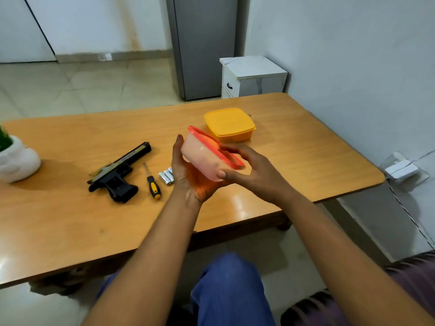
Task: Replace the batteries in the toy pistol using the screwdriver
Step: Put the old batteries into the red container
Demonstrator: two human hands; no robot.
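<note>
Both my forearms extend forward from the lower edge of the view and meet above the near half of the table (306, 147).

Left hand (188, 175): palm turned up and inward, wrist bent back. It cups the underside and left wall of the pink box (202, 158), with the fingers running up behind it; one fingertip shows above the box's left corner. The hand is curled around the box and supports its weight.

Right hand (249, 168): it comes in from the right, back of the hand facing the camera. The thumb presses the near corner of the box, and the fingers curve over the red lid (215, 144) at its right edge. The box is tilted, lid facing up and to the right, and is clear of the table surface. Whether the lid is sealed or partly lifted, I cannot tell.

Task items lie on the table to the left of my hands:
- Toy pistol (117, 172): on its side, barrel pointing away and to the right.
- Screwdriver (151, 182): just beside the pistol's grip, yellow-and-black handle toward me.
- Batteries (166, 176): a small group just right of the screwdriver, next to my left wrist.

A yellow box (229, 124) with its lid on sits behind the pink box. A white pot (17, 158) stands at the table's left edge.
</note>
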